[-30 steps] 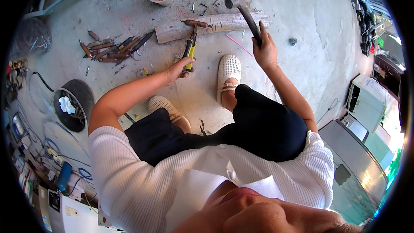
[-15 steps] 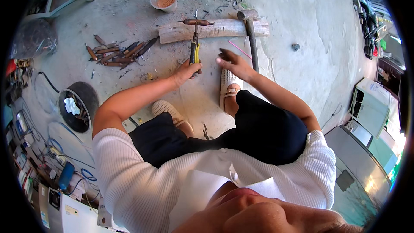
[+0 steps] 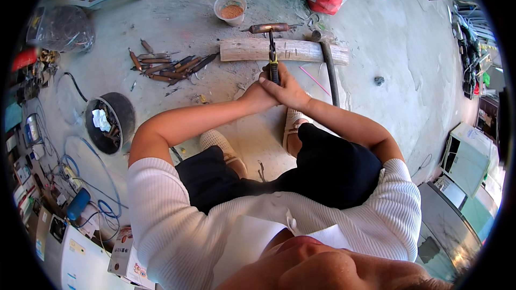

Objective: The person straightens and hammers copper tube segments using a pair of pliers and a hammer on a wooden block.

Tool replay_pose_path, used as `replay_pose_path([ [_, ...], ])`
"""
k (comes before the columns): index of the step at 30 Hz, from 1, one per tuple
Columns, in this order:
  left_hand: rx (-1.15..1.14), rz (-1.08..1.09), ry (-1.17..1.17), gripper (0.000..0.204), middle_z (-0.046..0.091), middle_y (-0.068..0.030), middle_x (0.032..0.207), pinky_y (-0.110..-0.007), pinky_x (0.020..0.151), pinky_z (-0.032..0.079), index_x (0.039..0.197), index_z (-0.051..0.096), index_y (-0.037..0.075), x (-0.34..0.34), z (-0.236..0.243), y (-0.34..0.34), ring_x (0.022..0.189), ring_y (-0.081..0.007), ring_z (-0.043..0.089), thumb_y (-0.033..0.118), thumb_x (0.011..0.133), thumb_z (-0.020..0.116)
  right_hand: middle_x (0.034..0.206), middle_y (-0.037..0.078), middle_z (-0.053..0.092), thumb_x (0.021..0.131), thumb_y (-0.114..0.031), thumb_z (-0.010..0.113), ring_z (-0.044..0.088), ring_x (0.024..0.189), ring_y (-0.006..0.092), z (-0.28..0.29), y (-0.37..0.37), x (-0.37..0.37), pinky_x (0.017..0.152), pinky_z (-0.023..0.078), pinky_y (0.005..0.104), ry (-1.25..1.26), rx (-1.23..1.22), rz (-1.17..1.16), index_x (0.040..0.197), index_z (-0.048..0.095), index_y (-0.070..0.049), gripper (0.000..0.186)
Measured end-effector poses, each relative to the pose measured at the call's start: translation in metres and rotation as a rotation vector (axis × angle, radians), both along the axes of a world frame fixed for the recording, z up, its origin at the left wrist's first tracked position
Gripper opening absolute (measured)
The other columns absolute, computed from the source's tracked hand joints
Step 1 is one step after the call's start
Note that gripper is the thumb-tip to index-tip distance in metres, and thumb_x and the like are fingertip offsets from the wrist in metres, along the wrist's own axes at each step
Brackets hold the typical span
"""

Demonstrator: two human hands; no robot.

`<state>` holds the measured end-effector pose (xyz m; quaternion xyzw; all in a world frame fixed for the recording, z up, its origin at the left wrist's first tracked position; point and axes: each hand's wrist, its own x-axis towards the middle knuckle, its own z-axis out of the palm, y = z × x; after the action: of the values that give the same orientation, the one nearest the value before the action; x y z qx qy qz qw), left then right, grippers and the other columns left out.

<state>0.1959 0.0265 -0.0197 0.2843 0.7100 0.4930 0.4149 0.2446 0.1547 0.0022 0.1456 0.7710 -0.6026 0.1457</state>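
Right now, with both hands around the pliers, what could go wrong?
The brown cylinder is gripped only near its middle by the pliers, so it might twist or slip. The left hand and right hand crowd together on the pliers, so skin could get pinched. The hammer lies across the wooden block with its handle jutting out, so a bump might shift it.

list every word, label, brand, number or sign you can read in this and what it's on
No text is clear enough to quote.
White carton, lower left: printed marks, too small and blurred to read.
White appliance beside it: small yellowish label, too small to read.
Pliers: no lettering can be made out.
Hammer: none visible.
Wooden block: short dark marks, not readable as writing.
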Motion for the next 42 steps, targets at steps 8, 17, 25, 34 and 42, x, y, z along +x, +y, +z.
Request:
replay_pose_path([
  [8, -0.261, -0.349, -0.081, 0.057, 0.061, -0.0174, 0.113, -0.035, 0.088, 0.046, 0.118, 0.056, -0.002, -0.087, 0.044, -0.024, 0.102, -0.0268, 0.059, 0.040, 0.079, 0.066, 0.071, 0.008, 0.059, 0.090, -0.040, 0.055, 0.055, 0.057, 0.0149, 0.027, 0.023, -0.054, 0.054, 0.046, 0.0322, -0.227, 0.026, 0.075, 0.092, 0.056, -0.001, 0.039],
  [17, -0.606, 0.020, 0.546, 0.083, 0.058, -0.0225, 0.118, -0.038, 0.094, 0.043, 0.128, 0.047, 0.001, -0.189, 0.113, -0.077, 0.110, -0.0318, 0.057, 0.058, 0.072, 0.069, 0.080, 0.020, 0.063, 0.086, -0.043, 0.055, 0.063, 0.081, 0.0327, 0.054, 0.039, -0.117, 0.074, 0.048, 0.0406, -0.194, 0.410, 0.344, 0.097, 0.056, -0.001, 0.044],
  [25, -0.423, -0.035, 0.346, 0.057, 0.060, -0.0178, 0.116, -0.034, 0.094, 0.040, 0.125, 0.051, 0.001, -0.234, 0.097, -0.045, 0.111, -0.0251, 0.054, 0.043, 0.087, 0.059, 0.095, 0.022, 0.064, 0.081, -0.047, 0.058, 0.061, 0.094, 0.0376, 0.031, 0.046, -0.148, 0.082, 0.046, 0.0415, -0.064, 0.530, 0.382, 0.108, 0.058, -0.002, 0.052],
  [34, -0.405, 0.334, 0.632, 0.036, 0.065, -0.0193, 0.094, -0.045, 0.082, 0.043, 0.110, 0.060, 0.007, -0.201, 0.056, -0.033, 0.093, -0.0368, 0.059, 0.035, 0.090, 0.052, 0.090, 0.016, 0.062, 0.080, -0.049, 0.059, 0.061, 0.081, 0.0268, 0.042, 0.046, -0.144, 0.071, 0.047, 0.0364, -0.166, 0.397, 0.326, 0.103, 0.059, 0.000, 0.053],
  [42, -0.191, 0.444, 0.015, 0.034, 0.061, 0.0024, 0.090, -0.031, 0.082, 0.037, 0.112, 0.060, 0.012, -0.193, 0.042, -0.048, 0.089, -0.0123, 0.053, 0.038, 0.095, 0.048, 0.083, 0.006, 0.056, 0.081, -0.039, 0.065, 0.052, 0.073, 0.0144, 0.044, 0.045, -0.135, 0.063, 0.042, 0.0279, -0.374, 0.005, 0.275, 0.101, 0.060, -0.001, 0.043],
])
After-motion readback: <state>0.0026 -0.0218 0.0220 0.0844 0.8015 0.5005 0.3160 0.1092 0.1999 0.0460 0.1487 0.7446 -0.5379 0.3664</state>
